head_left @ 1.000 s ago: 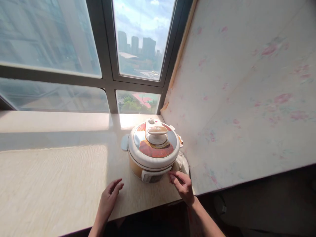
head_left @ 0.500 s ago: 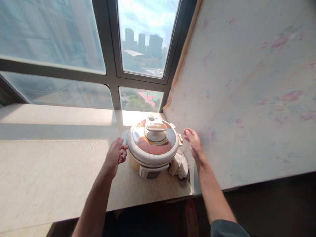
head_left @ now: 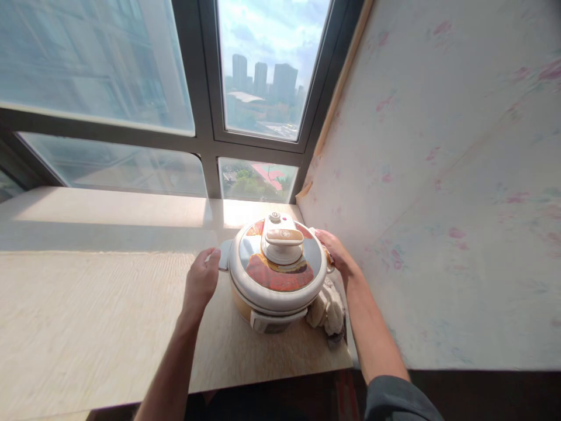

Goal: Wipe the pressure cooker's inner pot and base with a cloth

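A white and beige electric pressure cooker (head_left: 272, 295) stands upright on the pale stone sill, lid on. Its round lid shows a red and orange food picture and carries a raised handle (head_left: 284, 235). On the left, my left hand (head_left: 203, 278) is closed on the cooker's pale side handle (head_left: 225, 255), thumb on top. The right side handle (head_left: 328, 259) is in the grip of my right hand (head_left: 338, 252), whose fingers are partly hidden behind the cooker. A crumpled beige cloth (head_left: 328, 309) lies beside the cooker, under my right forearm.
Dark-framed windows (head_left: 204, 111) rise behind the sill (head_left: 109, 304). Close on the right stands a wall with flowered paper (head_left: 438, 193). The sill's front edge runs just before the cooker, with a dark space below it.
Both hands have come in to the cooker and closed on its side handles; half a second ago they hovered beside it. The view has shifted slightly.
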Demonstrator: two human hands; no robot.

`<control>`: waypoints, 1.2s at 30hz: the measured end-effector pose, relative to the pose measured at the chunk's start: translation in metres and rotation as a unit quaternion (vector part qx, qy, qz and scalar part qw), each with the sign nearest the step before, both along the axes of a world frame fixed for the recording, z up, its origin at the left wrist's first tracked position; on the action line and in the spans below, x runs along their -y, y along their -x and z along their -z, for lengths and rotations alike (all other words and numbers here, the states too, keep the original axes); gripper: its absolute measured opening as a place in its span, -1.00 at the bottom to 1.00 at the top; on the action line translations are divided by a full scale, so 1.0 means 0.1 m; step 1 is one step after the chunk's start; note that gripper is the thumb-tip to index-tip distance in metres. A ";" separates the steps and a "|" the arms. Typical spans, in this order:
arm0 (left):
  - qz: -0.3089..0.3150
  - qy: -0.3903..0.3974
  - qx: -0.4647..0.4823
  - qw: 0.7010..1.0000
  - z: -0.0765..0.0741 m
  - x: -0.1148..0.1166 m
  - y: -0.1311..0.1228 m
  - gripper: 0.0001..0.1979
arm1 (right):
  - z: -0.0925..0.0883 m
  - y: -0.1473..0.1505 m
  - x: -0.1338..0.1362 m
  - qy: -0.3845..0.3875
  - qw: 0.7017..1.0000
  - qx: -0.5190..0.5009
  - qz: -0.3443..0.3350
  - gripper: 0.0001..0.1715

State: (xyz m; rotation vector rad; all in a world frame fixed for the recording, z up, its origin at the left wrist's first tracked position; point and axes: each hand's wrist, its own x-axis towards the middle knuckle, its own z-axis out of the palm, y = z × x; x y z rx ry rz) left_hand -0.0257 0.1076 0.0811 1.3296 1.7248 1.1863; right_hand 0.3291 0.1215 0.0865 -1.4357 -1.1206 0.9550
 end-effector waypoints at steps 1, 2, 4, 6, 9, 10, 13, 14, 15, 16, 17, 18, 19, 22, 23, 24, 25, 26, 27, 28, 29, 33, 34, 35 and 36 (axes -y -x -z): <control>0.009 0.008 -0.002 1.000 0.00 -0.01 0.01 -0.57 | -0.01 0.00 0.01 0.020 1.000 -0.012 -0.012 -0.39; 0.019 0.017 0.005 1.000 0.00 -0.02 0.02 -0.58 | -0.01 -0.01 0.03 0.038 0.999 -0.020 -0.021 -0.36; 0.030 0.030 0.020 0.999 0.01 -0.04 0.05 -0.60 | 0.02 -0.05 0.09 0.056 0.998 -0.014 -0.016 -0.28; 0.032 0.036 0.022 0.999 0.04 -0.06 0.08 -0.62 | 0.07 -0.11 0.18 0.057 0.998 0.020 -0.009 -0.20; 0.038 0.043 0.024 0.998 0.10 -0.10 0.09 -0.60 | 0.15 -0.20 0.33 0.070 0.994 0.090 -0.001 -0.17; 0.047 0.052 0.038 0.997 0.11 -0.11 0.08 -0.58 | 0.18 -0.22 0.37 0.076 0.991 0.109 0.005 -0.18; 0.083 0.112 0.107 0.985 0.10 -0.10 0.00 -0.52 | 0.22 -0.23 0.44 0.070 0.986 0.146 0.032 -0.26; 0.094 0.131 0.129 0.978 0.08 -0.10 -0.03 -0.52 | 0.23 -0.22 0.44 0.060 0.985 0.154 0.038 -0.29; 0.101 0.145 0.146 0.973 0.07 -0.09 -0.05 -0.51 | 0.24 -0.21 0.43 0.051 0.985 0.161 0.043 -0.30; 0.104 0.150 0.155 0.971 0.06 -0.08 -0.07 -0.50 | 0.24 -0.19 0.41 0.043 0.984 0.167 0.046 -0.31; 0.104 0.148 0.157 0.971 0.05 -0.07 -0.08 -0.49 | 0.25 -0.17 0.40 0.038 0.983 0.172 0.048 -0.33; 0.102 0.140 0.154 0.973 0.06 -0.07 -0.09 -0.48 | 0.26 -0.16 0.38 0.034 0.982 0.176 0.052 -0.34; 0.102 0.131 0.146 0.975 0.08 -0.08 -0.09 -0.47 | 0.26 -0.15 0.37 0.032 0.982 0.180 0.055 -0.35; 0.109 0.106 0.102 0.983 0.16 -0.13 -0.07 -0.47 | 0.29 -0.13 0.37 0.030 0.980 0.187 0.060 -0.39; 0.103 0.099 0.085 0.986 0.18 -0.15 -0.07 -0.50 | 0.29 -0.13 0.38 0.030 0.980 0.189 0.058 -0.39; 0.091 0.092 0.070 0.989 0.19 -0.18 -0.06 -0.54 | 0.30 -0.13 0.38 0.031 0.980 0.190 0.056 -0.39; 0.074 0.084 0.059 0.992 0.19 -0.21 -0.05 -0.58 | 0.31 -0.13 0.39 0.033 0.979 0.192 0.055 -0.39; 0.054 0.075 0.049 0.995 0.18 -0.24 -0.05 -0.61 | 0.32 -0.13 0.39 0.034 0.979 0.195 0.056 -0.39; 0.040 0.064 0.037 0.996 0.16 -0.27 -0.04 -0.62 | 0.33 -0.14 0.39 0.035 0.977 0.199 0.059 -0.38; 0.035 0.049 0.021 0.998 0.13 -0.30 -0.04 -0.62 | 0.34 -0.14 0.39 0.036 0.976 0.203 0.064 -0.38; 0.039 0.034 0.001 0.999 0.10 -0.33 -0.04 -0.61 | 0.35 -0.15 0.39 0.037 0.976 0.204 0.068 -0.38; 0.070 0.010 -0.053 0.996 0.03 -0.40 -0.09 -0.60 | 0.39 -0.17 0.37 0.038 0.979 0.186 0.072 -0.36; 0.068 0.013 -0.039 0.997 0.04 -0.40 -0.11 -0.62 | 0.40 -0.17 0.37 0.035 0.980 0.183 0.072 -0.36; 0.066 0.017 -0.015 0.998 0.06 -0.40 -0.12 -0.64 | 0.40 -0.18 0.37 0.032 0.980 0.181 0.071 -0.37; 0.065 0.022 0.020 0.997 0.09 -0.40 -0.14 -0.65 | 0.40 -0.18 0.37 0.030 0.981 0.180 0.071 -0.37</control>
